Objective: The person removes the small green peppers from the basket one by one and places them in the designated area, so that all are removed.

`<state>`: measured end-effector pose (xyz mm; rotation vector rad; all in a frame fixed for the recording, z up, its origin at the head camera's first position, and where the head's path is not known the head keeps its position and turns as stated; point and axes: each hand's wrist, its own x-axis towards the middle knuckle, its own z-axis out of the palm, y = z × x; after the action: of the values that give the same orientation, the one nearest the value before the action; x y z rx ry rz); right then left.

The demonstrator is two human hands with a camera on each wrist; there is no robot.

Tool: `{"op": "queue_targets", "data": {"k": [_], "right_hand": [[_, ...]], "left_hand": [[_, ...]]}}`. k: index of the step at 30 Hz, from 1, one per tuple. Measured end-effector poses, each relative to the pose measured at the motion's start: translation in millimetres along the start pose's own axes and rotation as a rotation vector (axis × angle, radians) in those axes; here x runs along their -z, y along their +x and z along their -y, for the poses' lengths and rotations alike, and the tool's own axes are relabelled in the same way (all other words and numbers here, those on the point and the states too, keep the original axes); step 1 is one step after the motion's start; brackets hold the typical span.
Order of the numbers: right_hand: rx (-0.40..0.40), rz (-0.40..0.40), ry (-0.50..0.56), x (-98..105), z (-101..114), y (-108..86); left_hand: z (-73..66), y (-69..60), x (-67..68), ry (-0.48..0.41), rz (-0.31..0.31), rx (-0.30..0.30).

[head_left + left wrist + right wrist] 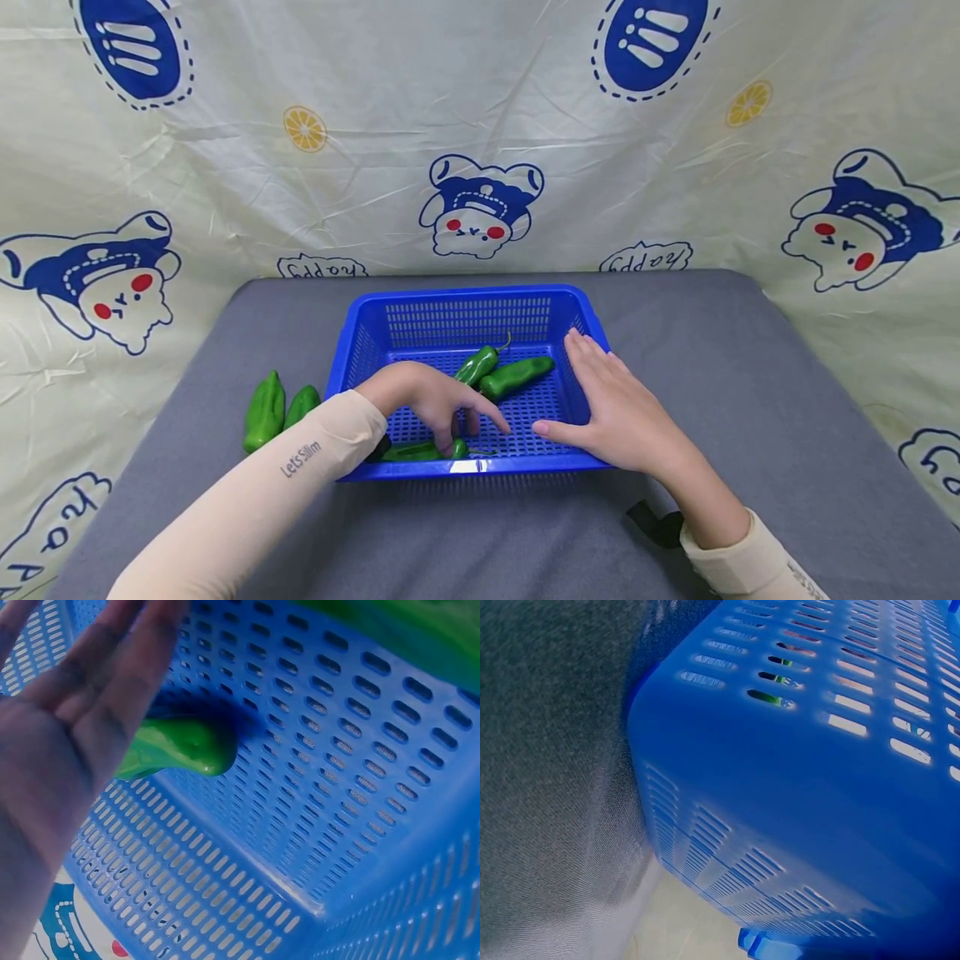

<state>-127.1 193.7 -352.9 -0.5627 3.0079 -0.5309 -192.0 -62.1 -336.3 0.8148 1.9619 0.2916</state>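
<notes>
The left hand (437,398) reaches over the near left part of a blue plastic basket (540,463), palm down. Its fingers are apart and loosely bent, pointing downward, and nothing shows between them. Just beneath, a near green pepper (412,452) lies along the near wall; I cannot tell whether the fingertips touch it. Toward the far side of the basket, a stemmed green pepper (477,365) and a blunt green pepper (517,379) lie close together on the perforated floor.

The right hand (607,404) is at the right wall, fingers straight along it and thumb held well apart over the near right corner; it seems to steady the basket, though how firmly I cannot tell.

On the worktop (712,367), left of the basket, an outer green pepper (265,412) and a second outer pepper (302,406) lie side by side, the latter partly behind the left sleeve (315,450).

The step in hand looks like moving peppers between basket and worktop, but one moment does not settle which way. If they are going in, the next move calls for lifting the left hand clear of the left rim and reaching for the outer pair.
</notes>
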Motion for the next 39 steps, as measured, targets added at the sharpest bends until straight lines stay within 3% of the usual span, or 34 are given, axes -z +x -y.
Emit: {"op": "queue_targets", "data": {"k": [10,22,31,39], "right_hand": [[-0.002,-0.003,0.006,0.0,0.0,0.0],[-0.001,-0.005,0.005,-0.1,0.6,0.5],[0.001,-0.002,0.009,-0.5,-0.3,0.8],[0.01,-0.003,0.007,-0.4,-0.7,1.4]], "left_hand": [[-1.3,6.1,-2.2,0.064,0.006,-0.02],[0.1,3.4,-4.2,0.046,0.051,0.015],[3.5,-2.1,-6.1,0.017,0.101,0.026],[10.2,-12.4,-9.3,0.007,0.106,0.041]]}}
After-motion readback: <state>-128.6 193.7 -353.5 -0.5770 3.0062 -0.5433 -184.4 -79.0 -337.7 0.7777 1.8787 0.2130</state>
